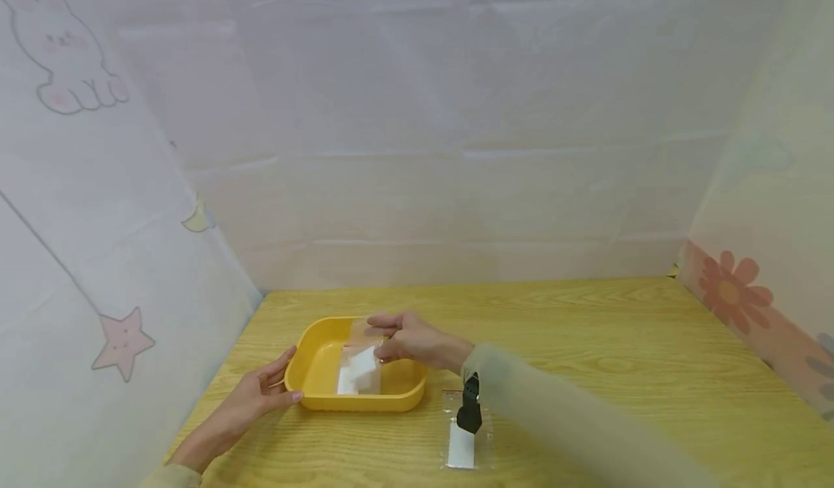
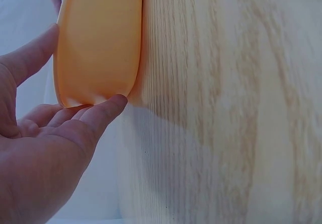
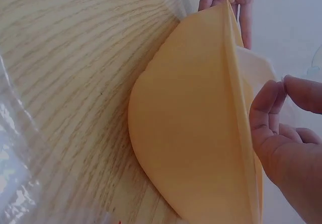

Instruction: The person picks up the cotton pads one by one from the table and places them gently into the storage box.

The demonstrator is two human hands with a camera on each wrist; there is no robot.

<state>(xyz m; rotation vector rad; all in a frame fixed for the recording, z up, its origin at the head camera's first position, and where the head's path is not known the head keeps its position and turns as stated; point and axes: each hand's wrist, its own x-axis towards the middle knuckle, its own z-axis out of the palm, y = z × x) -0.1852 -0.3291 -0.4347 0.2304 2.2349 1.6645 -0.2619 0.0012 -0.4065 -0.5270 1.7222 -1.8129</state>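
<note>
A yellow plastic tray (image 1: pixel 355 402) with rounded corners stands on the table. My left hand (image 1: pixel 250 397) holds its left end, thumb and fingers spread around the corner; in the left wrist view the fingertips (image 2: pixel 118 101) touch the outer wall. Over the tray, my right hand (image 1: pixel 413 339) pinches a clear plastic bag (image 1: pixel 362 362) with something white in it between thumb and fingers. Beneath it, more white shows in the tray, partly covered, so I cannot tell how many bags lie there.
Another clear bag (image 1: pixel 461 446) with a white piece inside lies on the table, under the right wrist with its dark strap (image 1: pixel 470 401). Pale printed sheets (image 1: pixel 456 148) stand behind and at both sides of the wood-grain table (image 1: pixel 586 343).
</note>
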